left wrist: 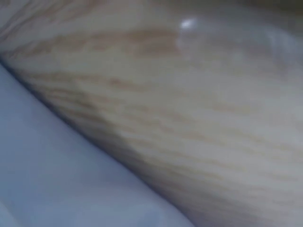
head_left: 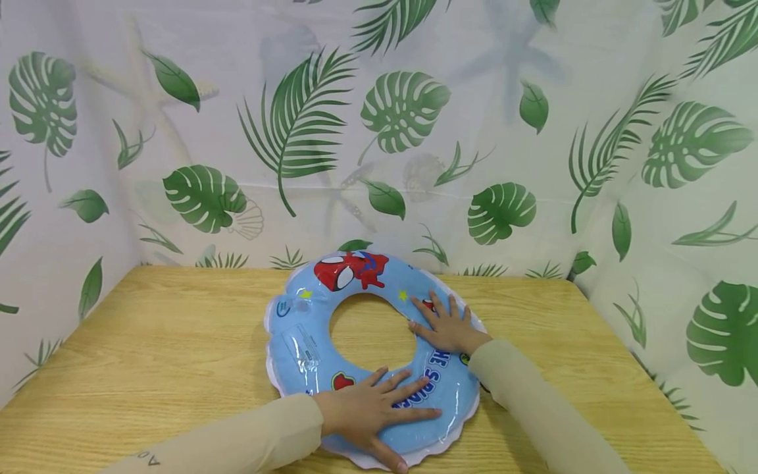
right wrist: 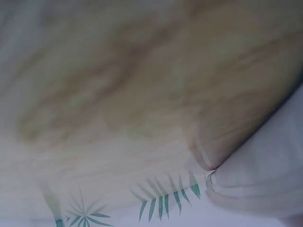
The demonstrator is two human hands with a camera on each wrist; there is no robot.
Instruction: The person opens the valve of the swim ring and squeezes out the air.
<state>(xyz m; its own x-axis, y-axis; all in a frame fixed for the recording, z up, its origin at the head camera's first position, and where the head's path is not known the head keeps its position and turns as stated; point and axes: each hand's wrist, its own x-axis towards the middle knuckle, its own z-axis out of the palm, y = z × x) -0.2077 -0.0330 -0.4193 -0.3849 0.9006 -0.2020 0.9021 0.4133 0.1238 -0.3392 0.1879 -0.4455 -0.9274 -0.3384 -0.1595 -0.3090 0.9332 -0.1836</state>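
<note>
An inflated blue swim ring (head_left: 296,362) with a pale scalloped edge lies on the wooden table. It bears a red cartoon figure (head_left: 352,270) at its far side and dark blue lettering on its near right. My left hand (head_left: 379,407) rests on the near part of the ring, fingers spread, thumb towards the front edge. On the ring's right side lies my right hand (head_left: 447,327), its fingers spread too and pointing up and left. Neither hand shows in the wrist views, which are blurred and close to the table.
The wooden table (head_left: 177,342) extends on both sides of the ring. White cloth (head_left: 331,131) printed with green leaves hangs behind the table and along both sides. Long beige sleeves (head_left: 254,431) cover both forearms.
</note>
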